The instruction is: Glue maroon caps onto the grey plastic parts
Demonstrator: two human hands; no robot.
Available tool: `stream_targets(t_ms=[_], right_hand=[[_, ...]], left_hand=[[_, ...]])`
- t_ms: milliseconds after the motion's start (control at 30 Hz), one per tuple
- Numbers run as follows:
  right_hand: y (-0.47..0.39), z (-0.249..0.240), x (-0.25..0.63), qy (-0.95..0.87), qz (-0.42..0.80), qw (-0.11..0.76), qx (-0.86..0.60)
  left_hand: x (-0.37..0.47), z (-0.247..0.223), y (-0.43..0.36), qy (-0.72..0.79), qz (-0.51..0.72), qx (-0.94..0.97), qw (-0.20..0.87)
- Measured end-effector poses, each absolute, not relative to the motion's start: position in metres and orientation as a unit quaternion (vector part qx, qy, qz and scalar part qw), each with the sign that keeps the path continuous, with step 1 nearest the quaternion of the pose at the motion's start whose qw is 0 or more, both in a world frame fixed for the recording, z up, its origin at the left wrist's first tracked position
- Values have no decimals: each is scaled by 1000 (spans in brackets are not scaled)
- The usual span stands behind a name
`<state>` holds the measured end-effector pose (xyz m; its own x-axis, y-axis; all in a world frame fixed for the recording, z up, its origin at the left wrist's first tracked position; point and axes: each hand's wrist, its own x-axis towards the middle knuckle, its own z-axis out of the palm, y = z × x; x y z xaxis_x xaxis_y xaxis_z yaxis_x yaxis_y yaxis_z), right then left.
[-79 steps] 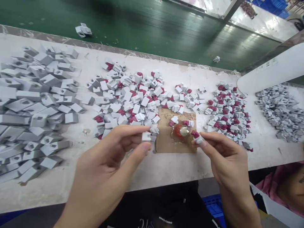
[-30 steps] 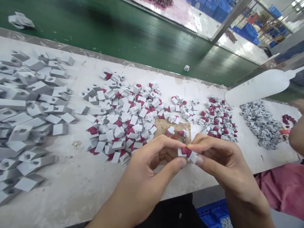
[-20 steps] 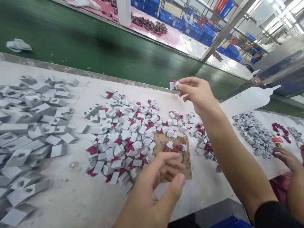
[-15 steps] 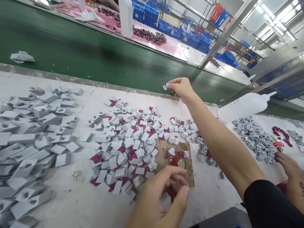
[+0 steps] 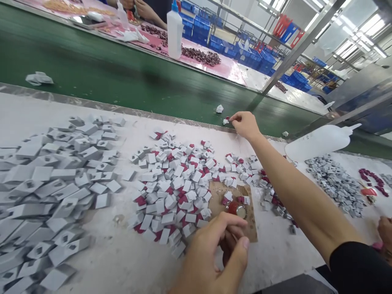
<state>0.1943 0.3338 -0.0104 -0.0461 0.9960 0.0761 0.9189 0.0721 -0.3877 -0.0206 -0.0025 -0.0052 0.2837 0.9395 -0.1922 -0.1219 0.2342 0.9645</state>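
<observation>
Over the near edge of the green belt (image 5: 128, 79), my right hand (image 5: 246, 124) pinches a small white and magenta piece (image 5: 226, 121) between its fingertips. My left hand (image 5: 214, 253) hovers low in the middle with its thumb and fingers apart, and nothing shows between them. Just beyond it, on a brown cardboard square (image 5: 251, 226), lie a round red and silver item (image 5: 237, 209) and a few small pieces. A pile of white and magenta pieces (image 5: 171, 183) spreads to the left of the cardboard.
Larger grey-white blocks (image 5: 58, 175) cover the left of the table. A white bottle (image 5: 320, 141) lies at the right near small grey parts (image 5: 337, 183). Another bottle (image 5: 174, 32) stands across the belt. Another person's hand (image 5: 385, 230) shows at the right edge.
The view has shifted, so the table items appear further right. My right hand still pinches the piece near the belt's edge. A white piece now shows on the belt beyond it.
</observation>
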Motion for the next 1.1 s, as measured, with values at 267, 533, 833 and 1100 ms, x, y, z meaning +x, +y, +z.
stream_targets(t_ms=[267, 533, 833, 1100], right_hand=[[322, -12, 161, -715, 163, 212, -646], [254, 30, 139, -668, 360, 330, -561], [45, 57, 151, -536, 622, 405, -402], [-30, 14, 196, -730, 342, 360, -469]], left_hand=[[-12, 0, -4, 469, 374, 449, 663], [-49, 1, -8, 518, 470, 439, 564], [-55, 18, 5, 387, 556, 516, 525], [-57, 18, -22, 406, 429, 604, 535]])
